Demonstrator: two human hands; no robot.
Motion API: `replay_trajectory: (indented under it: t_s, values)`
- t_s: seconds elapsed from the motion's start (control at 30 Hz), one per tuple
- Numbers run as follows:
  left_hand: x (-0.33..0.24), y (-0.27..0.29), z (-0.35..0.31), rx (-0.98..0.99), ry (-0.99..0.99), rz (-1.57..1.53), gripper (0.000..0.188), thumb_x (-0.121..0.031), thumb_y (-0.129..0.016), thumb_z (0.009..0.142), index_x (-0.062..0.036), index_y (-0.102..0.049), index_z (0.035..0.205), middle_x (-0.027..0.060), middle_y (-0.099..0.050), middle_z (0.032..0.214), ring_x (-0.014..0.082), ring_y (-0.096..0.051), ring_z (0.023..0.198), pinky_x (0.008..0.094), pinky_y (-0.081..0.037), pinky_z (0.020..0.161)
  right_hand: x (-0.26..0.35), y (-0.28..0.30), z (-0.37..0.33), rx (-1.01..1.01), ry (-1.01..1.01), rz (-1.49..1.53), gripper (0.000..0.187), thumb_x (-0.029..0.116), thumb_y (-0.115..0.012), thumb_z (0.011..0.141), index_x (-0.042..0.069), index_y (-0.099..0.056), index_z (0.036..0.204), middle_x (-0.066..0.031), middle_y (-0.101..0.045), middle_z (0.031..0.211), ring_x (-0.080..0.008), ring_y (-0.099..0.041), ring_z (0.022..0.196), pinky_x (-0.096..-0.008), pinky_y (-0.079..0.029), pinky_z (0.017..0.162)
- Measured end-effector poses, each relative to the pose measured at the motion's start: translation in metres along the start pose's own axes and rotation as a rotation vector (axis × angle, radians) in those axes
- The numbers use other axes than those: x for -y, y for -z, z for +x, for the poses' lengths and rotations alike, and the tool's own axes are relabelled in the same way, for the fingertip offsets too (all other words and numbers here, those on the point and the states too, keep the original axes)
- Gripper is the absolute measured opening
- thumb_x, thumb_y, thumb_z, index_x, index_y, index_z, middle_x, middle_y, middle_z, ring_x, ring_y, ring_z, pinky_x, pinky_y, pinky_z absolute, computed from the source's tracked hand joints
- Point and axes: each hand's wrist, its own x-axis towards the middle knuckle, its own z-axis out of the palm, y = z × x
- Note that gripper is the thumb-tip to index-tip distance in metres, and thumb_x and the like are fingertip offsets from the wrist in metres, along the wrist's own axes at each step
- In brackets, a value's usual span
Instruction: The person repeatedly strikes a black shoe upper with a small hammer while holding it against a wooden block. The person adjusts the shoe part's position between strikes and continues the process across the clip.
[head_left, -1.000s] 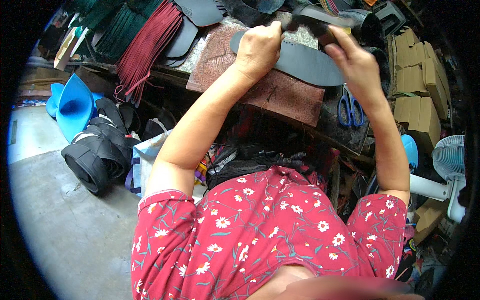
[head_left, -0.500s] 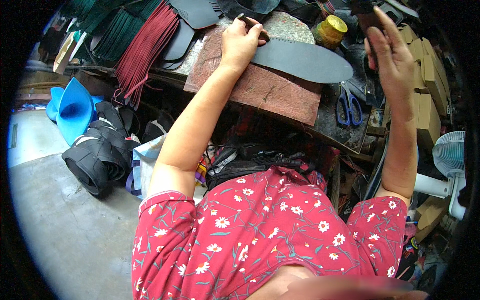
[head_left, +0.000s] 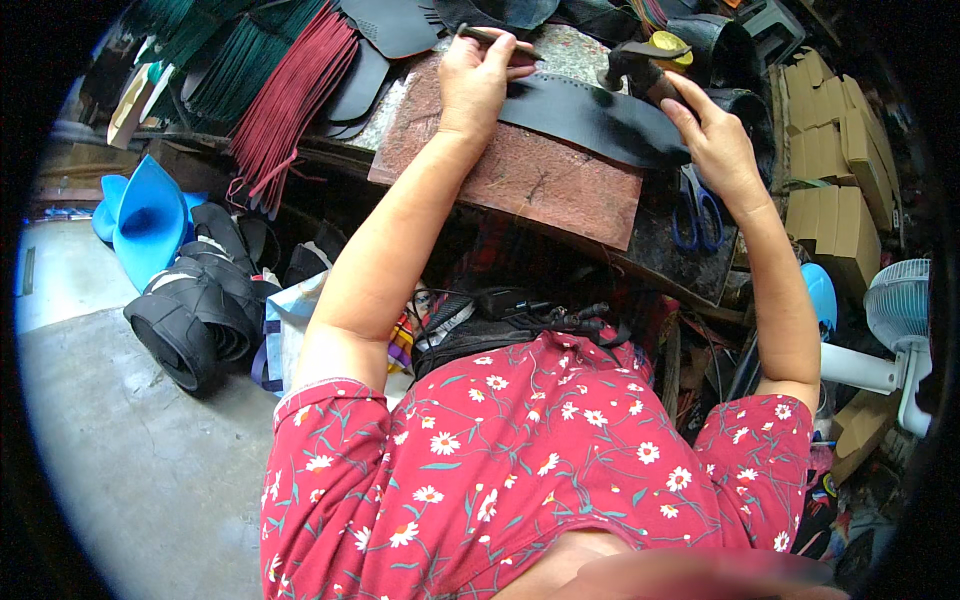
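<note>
My left hand (head_left: 474, 85) is closed around a thin dark punch (head_left: 503, 45), held slanted above the stone. Below it lies a long black sole-shaped sheet (head_left: 600, 118) with a row of small holes along its far edge near the hand. My right hand (head_left: 722, 150) grips a hammer (head_left: 634, 68) by its dark handle, its head over the far side of the sheet. The sheet rests across a reddish slab (head_left: 570, 200) and a speckled grey stone (head_left: 590, 55). A pair of blue-handled scissors (head_left: 708, 228) lies right of the slab, partly behind my right hand.
Red cords (head_left: 295, 105) and dark green cords (head_left: 235, 85) hang at the far left, beside black cut pieces (head_left: 358, 85). A yellow pot (head_left: 670, 45) stands behind the hammer. Cardboard boxes (head_left: 830, 170) and a fan (head_left: 898, 300) are on the right; blue foam pieces (head_left: 150, 220) lie left.
My right hand has come down and leftward with the hammer, from the upper right to over the sheet. The sheet looks bent and shinier. My left hand has shifted slightly, still holding the punch.
</note>
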Motion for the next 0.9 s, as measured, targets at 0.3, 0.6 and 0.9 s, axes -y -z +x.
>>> replay_trajectory:
  t_s: [0.3,0.6,0.9]
  values:
    - [0.016,-0.004,0.001,0.051,0.028,0.307,0.012,-0.009,-0.066,0.09,0.0015,-0.064,0.094,0.0083,-0.07,0.08,0.011,-0.067,0.069,0.0243,-0.055,0.062,-0.001,-0.007,-0.004,0.035,-0.039,-0.035,0.043,0.049,-0.053,0.094,0.025,-0.057,0.13,-0.0206,-0.069,0.098,-0.0396,-0.066,0.094,-0.0456,-0.052,0.079]
    - [-0.004,-0.017,0.003,0.188,-0.419,1.046,0.023,-0.023,-0.071,0.084,-0.0032,-0.063,0.092,0.0195,-0.068,0.08,0.0353,-0.068,0.072,0.0431,-0.055,0.067,0.043,0.064,-0.003,-0.377,0.422,0.459,0.039,0.024,-0.051,0.102,0.016,-0.049,0.14,0.0,-0.057,0.078,-0.0047,-0.049,0.062,-0.0192,-0.041,0.054]
    - [0.01,-0.014,0.005,-0.009,0.134,0.338,0.013,-0.01,-0.059,0.095,0.0026,-0.059,0.097,0.0111,-0.069,0.089,0.0179,-0.069,0.078,0.0279,-0.061,0.069,-0.019,-0.006,-0.013,-0.07,0.069,0.067,0.042,0.045,-0.054,0.095,0.021,-0.057,0.13,-0.021,-0.068,0.098,-0.038,-0.067,0.091,-0.0421,-0.052,0.08]
